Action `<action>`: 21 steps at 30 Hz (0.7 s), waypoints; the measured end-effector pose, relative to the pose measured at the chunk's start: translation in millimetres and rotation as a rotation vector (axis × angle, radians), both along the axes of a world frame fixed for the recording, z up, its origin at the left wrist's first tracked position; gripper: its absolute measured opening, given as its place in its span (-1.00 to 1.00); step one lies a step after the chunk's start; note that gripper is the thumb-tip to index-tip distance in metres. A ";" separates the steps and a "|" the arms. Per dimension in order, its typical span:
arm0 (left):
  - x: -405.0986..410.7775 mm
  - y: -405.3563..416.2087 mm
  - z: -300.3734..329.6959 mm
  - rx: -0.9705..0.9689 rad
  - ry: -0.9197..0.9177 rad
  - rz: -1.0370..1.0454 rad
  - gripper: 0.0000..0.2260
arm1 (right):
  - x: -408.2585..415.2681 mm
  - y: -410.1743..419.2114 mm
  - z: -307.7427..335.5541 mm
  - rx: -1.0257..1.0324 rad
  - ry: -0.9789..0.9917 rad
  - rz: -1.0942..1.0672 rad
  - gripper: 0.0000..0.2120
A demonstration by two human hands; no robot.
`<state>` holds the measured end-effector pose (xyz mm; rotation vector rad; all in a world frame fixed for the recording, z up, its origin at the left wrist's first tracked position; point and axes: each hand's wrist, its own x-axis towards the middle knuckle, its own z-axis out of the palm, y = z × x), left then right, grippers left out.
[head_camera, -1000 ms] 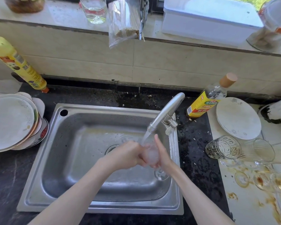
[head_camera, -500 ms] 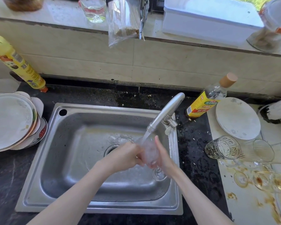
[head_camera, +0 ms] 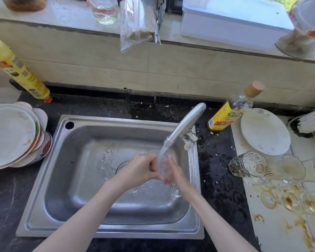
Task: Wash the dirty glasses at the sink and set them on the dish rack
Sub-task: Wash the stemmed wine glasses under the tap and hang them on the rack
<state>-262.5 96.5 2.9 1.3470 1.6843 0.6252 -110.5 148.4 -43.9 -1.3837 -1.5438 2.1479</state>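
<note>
glass (head_camera: pixel 163 165) blurred by water between hands, stained glasses (head_camera: pixel 305 202) cut off right

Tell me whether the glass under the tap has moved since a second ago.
No. The glass stays between both hands under the faucet spout, its foot toward the sink's right wall.

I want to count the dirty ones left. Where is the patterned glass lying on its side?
In the head view, the patterned glass lies right of the sink, on the pale counter just below the white plate, left of a plain glass.
</note>
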 end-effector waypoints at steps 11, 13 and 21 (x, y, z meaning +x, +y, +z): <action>-18.7 5.0 9.2 0.376 0.082 -0.204 -0.64 | -1.3 14.3 15.5 -0.547 0.082 0.030 -0.25; -22.4 2.3 10.4 0.272 -0.027 -0.136 -0.70 | -0.9 13.4 12.0 -0.572 0.101 0.072 -0.20; -1.7 -8.1 -2.4 0.176 -0.194 0.443 -0.85 | -17.8 -15.8 24.2 -0.009 0.004 -0.049 -0.53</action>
